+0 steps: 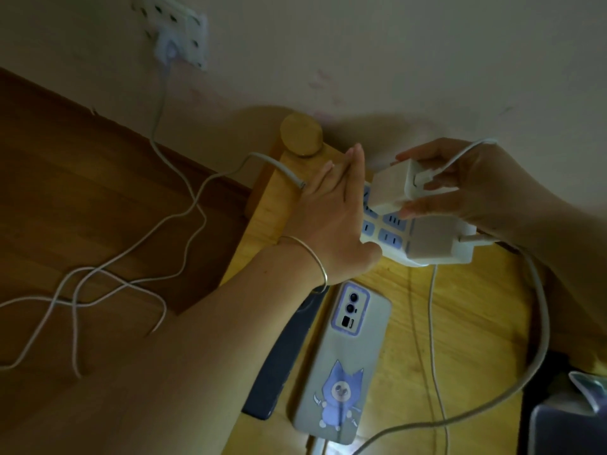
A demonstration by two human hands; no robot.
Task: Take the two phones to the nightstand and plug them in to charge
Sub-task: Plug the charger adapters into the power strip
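Observation:
Two phones lie face down on the yellow wooden nightstand (476, 323): a grey-cased one with a blue cartoon cat (341, 359) and, left of it, a dark blue one (282, 353) partly under my left forearm. A cable enters the grey phone's near end. My left hand (328, 218) presses flat on the left end of a white power strip (387, 231) with blue sockets. My right hand (466, 182) grips a white charger adapter (394, 185) just above the strip's sockets. A second white adapter (437, 241) sits plugged into the strip.
White cables (131, 267) trail across the brown wooden floor up to a wall outlet (177, 34). A thick white cord (542, 323) loops over the nightstand's right side. A round wooden knob (300, 134) stands at the back corner. A dark object (565, 425) sits bottom right.

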